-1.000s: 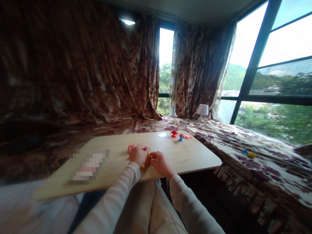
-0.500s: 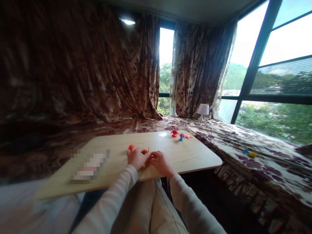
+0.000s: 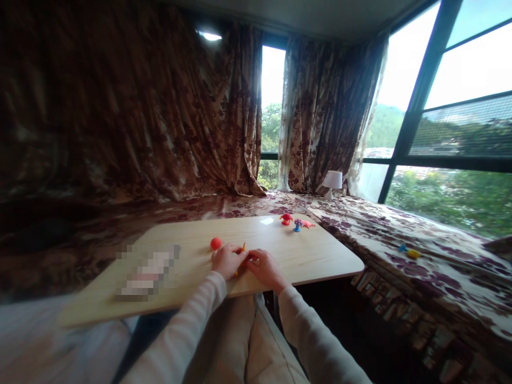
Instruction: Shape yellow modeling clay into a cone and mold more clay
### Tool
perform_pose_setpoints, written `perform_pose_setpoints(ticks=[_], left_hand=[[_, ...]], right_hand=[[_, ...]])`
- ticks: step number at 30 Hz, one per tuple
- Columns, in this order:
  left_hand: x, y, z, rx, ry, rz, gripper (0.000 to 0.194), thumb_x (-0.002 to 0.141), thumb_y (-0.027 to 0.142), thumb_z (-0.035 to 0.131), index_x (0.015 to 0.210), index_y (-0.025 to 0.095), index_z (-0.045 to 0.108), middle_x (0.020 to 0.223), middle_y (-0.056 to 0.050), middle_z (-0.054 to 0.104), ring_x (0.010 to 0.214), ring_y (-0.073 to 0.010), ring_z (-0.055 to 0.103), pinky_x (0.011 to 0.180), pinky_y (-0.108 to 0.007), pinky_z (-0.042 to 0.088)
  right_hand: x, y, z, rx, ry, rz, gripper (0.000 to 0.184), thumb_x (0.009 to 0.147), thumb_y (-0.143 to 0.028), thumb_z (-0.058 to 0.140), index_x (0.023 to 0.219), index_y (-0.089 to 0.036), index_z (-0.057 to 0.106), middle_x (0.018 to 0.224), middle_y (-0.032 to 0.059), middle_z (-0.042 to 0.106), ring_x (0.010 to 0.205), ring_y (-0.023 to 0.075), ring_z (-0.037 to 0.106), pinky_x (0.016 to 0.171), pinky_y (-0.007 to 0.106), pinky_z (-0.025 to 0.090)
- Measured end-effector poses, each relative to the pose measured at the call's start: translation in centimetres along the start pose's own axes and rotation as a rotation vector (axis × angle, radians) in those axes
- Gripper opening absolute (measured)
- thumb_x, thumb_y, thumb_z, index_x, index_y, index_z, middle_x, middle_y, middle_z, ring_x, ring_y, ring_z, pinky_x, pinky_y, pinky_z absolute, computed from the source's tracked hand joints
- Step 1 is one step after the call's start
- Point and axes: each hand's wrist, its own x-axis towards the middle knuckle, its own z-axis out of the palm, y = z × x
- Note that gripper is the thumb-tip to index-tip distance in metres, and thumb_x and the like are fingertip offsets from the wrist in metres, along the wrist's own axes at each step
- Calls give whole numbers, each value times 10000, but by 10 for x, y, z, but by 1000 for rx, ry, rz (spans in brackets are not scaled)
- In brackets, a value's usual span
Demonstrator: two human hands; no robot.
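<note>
Both my hands meet near the front edge of a pale wooden table (image 3: pixel 192 229). My left hand (image 3: pixel 226 261) is closed around a small yellow-orange toy piece (image 3: pixel 244 247), whose thin tip sticks up above the fingers. A bit of the same colour shows below the hand. Most of this piece is hidden, so its kind is unclear. The fingers of my right hand (image 3: pixel 264 266) are pinched at its right side, touching the left fingertips. Just beyond my left hand rests a red ball (image 3: pixel 216 244).
At the far right of the table stand a red toy figure (image 3: pixel 286 219) and a blue one (image 3: pixel 297 225), with a pinkish-red toy (image 3: pixel 308 224) beside them. A blurred-out flat item (image 3: pixel 148 273) lies left. A blue-and-yellow toy (image 3: pixel 410 252) and a white lamp (image 3: pixel 333 181) are on the patterned cover.
My left hand has shifted slightly right, uncovering more of the red ball. My right fingers have drawn closer together against the left ones.
</note>
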Motion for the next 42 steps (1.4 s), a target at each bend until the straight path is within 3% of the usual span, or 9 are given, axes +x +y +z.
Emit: perform_pose_setpoints(ticks=[7, 19, 31, 42], left_hand=[[-1, 1, 5, 49, 0, -1, 178, 816, 303, 579, 843, 212, 729, 986, -49, 720, 973, -193, 624, 843, -300, 443], [4, 3, 7, 25, 45, -48, 119, 768, 293, 643, 799, 220, 731, 971, -59, 724, 1011, -229, 617, 893, -372, 430], [4, 4, 4, -21, 74, -46, 154, 777, 288, 626, 720, 186, 725, 907, -58, 732, 946, -215, 634, 854, -341, 442], [9, 7, 2, -52, 112, -68, 141, 776, 282, 619, 801, 216, 741, 920, -28, 751, 938, -190, 647, 856, -317, 443]], right_hand=[[0, 2, 2, -4, 8, 2, 200, 730, -91, 585, 851, -175, 720, 818, 39, 698, 774, 166, 617, 733, 261, 456], [0, 1, 3, -14, 27, -5, 204, 730, -82, 576, 847, -159, 724, 803, 56, 700, 776, 180, 617, 732, 268, 455], [0, 3, 4, -14, 22, -1, 215, 734, -94, 580, 876, -169, 722, 809, 50, 696, 770, 174, 617, 730, 263, 454], [0, 3, 3, -8, 11, -5, 216, 732, -98, 579, 881, -171, 719, 794, 42, 684, 764, 169, 610, 722, 255, 454]])
